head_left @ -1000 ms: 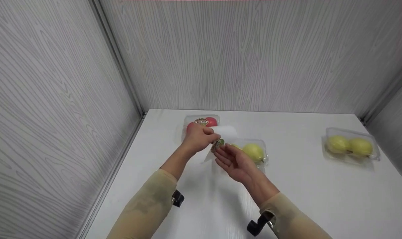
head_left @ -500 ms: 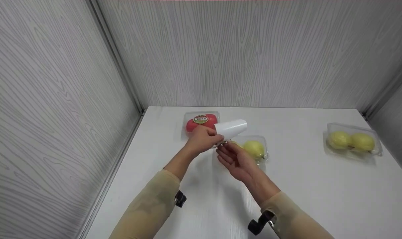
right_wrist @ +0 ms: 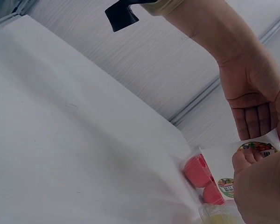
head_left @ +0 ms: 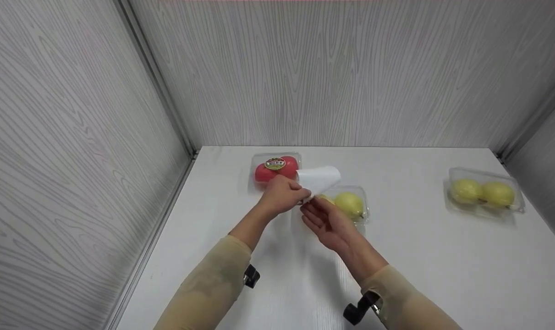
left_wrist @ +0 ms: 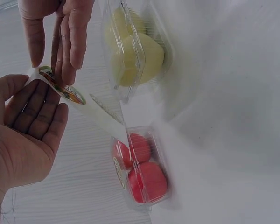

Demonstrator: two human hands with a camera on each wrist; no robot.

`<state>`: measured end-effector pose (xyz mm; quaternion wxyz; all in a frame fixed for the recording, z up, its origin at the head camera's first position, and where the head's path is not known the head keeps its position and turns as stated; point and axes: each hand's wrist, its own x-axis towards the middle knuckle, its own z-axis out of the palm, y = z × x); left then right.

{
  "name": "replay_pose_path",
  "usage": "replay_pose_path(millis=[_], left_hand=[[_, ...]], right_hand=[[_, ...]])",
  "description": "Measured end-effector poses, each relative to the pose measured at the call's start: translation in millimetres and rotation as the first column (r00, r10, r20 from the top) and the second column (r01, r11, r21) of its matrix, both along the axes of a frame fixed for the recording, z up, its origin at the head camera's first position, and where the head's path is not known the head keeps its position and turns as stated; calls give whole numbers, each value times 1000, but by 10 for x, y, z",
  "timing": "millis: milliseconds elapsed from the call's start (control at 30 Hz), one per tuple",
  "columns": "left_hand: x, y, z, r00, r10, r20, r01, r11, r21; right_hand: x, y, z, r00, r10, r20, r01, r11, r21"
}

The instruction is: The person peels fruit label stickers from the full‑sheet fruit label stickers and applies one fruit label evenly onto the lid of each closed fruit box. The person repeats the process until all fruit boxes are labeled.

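The left hand pinches a curled label sheet, seemingly steadying it for the right hand, whose straight fingers meet it. A pear box lies beyond.

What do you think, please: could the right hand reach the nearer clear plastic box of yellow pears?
Probably yes: the box lies just beyond the right hand, nothing covering its right end.

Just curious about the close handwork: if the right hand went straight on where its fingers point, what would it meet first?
For the right hand, probably the white sticker sheet, then the left hand; exact depth is unclear.
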<state>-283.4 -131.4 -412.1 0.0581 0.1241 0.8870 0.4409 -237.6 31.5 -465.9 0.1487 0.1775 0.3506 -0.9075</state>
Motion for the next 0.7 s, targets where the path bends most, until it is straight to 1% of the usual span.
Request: replay_pose_path(millis=[267, 567, 700], left_hand=[[10, 26, -37, 1000, 8, 20, -8, 1000, -12], [6, 60, -72, 1000, 6, 20, -6, 1000, -31], [3, 73, -87, 999, 13, 35, -12, 999, -35]], right_hand=[[30, 23, -24, 1000, 1, 1, -1, 1000, -19], [54, 27, -49, 1000, -22, -6, 22, 1000, -8], [58, 39, -70, 1000, -24, -2, 24, 1000, -12]])
